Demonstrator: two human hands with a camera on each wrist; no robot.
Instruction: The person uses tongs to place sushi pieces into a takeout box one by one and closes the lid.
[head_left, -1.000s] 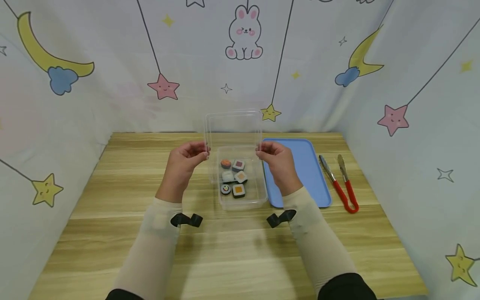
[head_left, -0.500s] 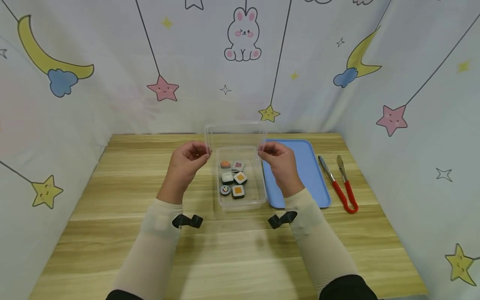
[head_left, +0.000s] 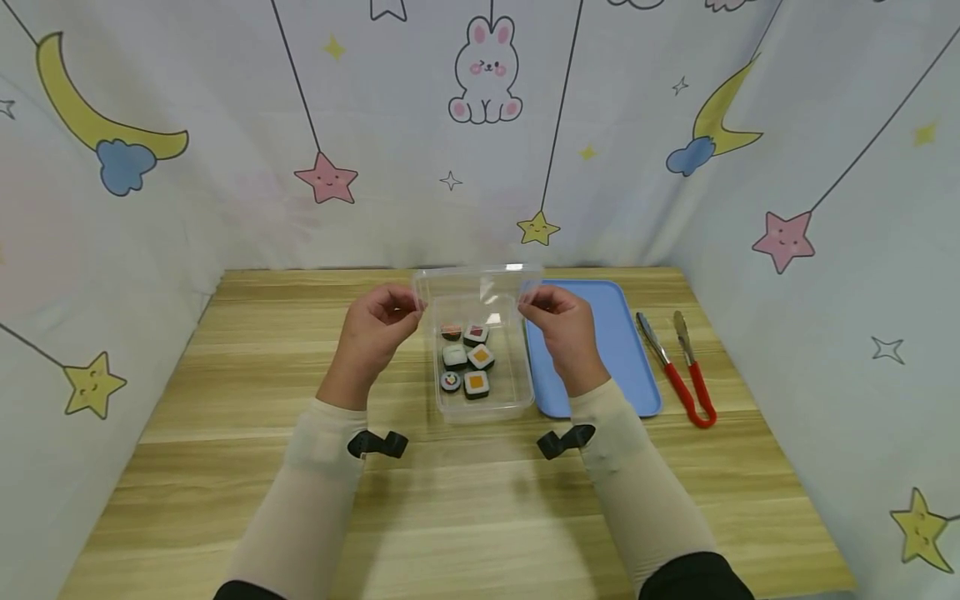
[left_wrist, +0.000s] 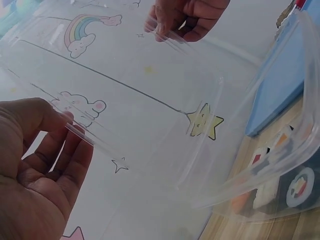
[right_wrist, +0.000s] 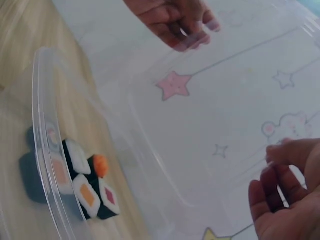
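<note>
Between my two hands, a clear plastic lid (head_left: 480, 282) is held tilted above the far part of a clear plastic box (head_left: 513, 407). My left hand (head_left: 369, 342) pinches the lid's left edge between thumb and fingers. At the opposite edge, my right hand (head_left: 564, 337) pinches it the same way. Several sushi pieces (head_left: 476, 384) lie inside the box, mostly toward its left side. An orange-topped piece (right_wrist: 100, 165) is among them. Through the lid in the left wrist view, the left thumb and fingers (left_wrist: 80, 137) show at its rim.
A blue tray (head_left: 626, 367) lies right of the box, partly behind my right hand and wrist. Farther right are tongs (head_left: 693, 387) with red handles, spread apart. The wooden table (head_left: 247, 400) ends at a printed curtain (head_left: 390, 225) at the back and sides.
The lid's upper edge has come down in the head view, so the lid tilts lower over the box. Both hands keep their pinch and have shifted only slightly.
</note>
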